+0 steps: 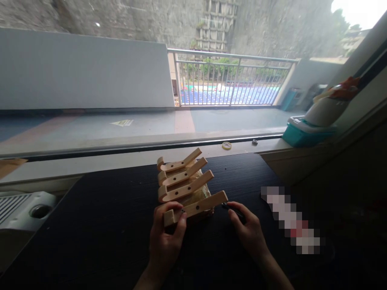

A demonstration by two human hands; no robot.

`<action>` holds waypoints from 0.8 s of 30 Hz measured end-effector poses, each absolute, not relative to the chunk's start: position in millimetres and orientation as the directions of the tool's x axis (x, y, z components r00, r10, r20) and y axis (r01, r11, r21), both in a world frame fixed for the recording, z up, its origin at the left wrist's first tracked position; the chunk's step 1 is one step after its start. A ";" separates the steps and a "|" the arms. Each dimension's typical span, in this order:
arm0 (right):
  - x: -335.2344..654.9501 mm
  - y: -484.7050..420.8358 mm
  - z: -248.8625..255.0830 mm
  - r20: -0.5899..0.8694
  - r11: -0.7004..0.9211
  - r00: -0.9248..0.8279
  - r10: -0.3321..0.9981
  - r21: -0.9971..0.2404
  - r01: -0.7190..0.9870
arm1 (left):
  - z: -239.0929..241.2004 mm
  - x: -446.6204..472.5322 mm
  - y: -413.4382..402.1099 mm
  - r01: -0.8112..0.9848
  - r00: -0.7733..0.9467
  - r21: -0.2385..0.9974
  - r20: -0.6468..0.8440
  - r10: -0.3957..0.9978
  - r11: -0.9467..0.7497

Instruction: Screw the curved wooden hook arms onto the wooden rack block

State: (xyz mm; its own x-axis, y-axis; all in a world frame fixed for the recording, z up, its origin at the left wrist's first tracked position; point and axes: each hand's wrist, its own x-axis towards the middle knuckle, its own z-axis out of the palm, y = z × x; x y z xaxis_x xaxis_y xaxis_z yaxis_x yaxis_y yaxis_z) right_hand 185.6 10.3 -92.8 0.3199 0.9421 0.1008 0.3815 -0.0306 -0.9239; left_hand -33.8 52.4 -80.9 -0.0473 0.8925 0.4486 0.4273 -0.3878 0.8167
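A wooden rack on the black table carries several pale wooden hooks, each curled at the left end, slanting up at the right and dotted with dark holes or screws. My left hand [168, 229] is closed around the left end of the nearest wooden hook [206, 204], thumb in front and fingers behind, by a small dark screw [182, 211]. My right hand [249, 229] is closed on a slim black tool [237, 209], whose tip lies near that hook's right end. Its kind is hard to make out. The other wooden hooks [181, 177] stand behind in a row.
The black table [99, 225] reaches a window sill [90, 165] with a roll of yellow tape [226, 146] and a small metal object [254, 142]. A pixelated strip [290, 219] lies right of my right hand. A teal box [305, 133] stands at the sill's right end.
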 end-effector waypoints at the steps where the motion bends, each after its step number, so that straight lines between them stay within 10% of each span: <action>1: 185.7 10.5 -92.7 0.086 -0.042 0.315 0.945 -0.925 0.377 | -80.9 -34.4 52.5 0.428 -0.047 0.814 0.454 0.890 -0.392; 24: 186.9 15.1 -99.0 0.216 0.119 0.217 0.952 -0.914 0.389 | -74.8 -25.7 53.2 0.482 -0.103 0.787 0.488 0.867 -0.385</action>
State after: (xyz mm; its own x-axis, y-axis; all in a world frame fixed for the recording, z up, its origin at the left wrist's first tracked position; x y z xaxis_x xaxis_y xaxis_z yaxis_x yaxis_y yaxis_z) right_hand 186.9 15.1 -99.0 0.2167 0.9520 0.2160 0.3889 0.1187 -0.9136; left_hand -25.7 53.2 -74.8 -0.1033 0.8668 0.4878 0.4825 -0.3852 0.7867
